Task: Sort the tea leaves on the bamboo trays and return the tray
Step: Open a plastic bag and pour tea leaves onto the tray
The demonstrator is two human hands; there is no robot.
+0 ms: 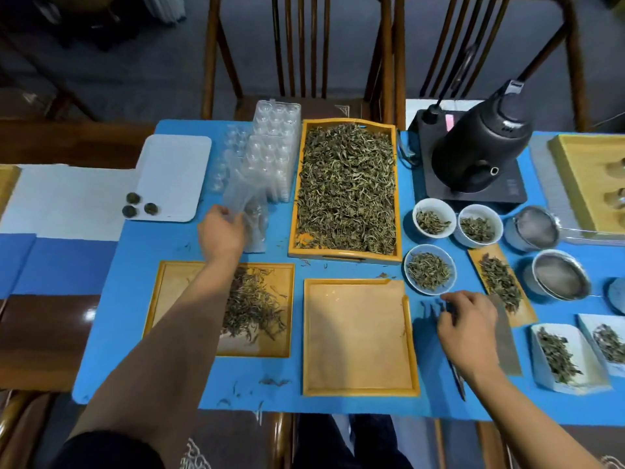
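1. Head view: the left arm reaches forward across the near-left bamboo tray (169, 275), forearm bare, with a dark sleeve at the elbow.
2. The left hand (221, 231) is past that tray's far edge, back of the hand up, its fingers (233, 216) curled round a clear plastic blister sheet (250, 198) that is tilted and blurred.
3. Sorted tea leaves (253, 306) lie in a loose pile on the near-left tray, partly hidden by the forearm.
4. The right hand (468, 330) hovers low over the blue tabletop (135, 350), just right of the bare middle tray (358, 336), wrist bent, palm down.
5. Its fingers are bent downward and close together; whether they pinch anything I cannot tell. A thin dark tool (458, 380) shows beneath the wrist.
6. The large tray (345, 189) heaped with leaves sits beyond the middle tray, between the blister packs and a black kettle (480, 143).
7. Three white bowls (429, 272) of leaves stand just beyond the right hand.
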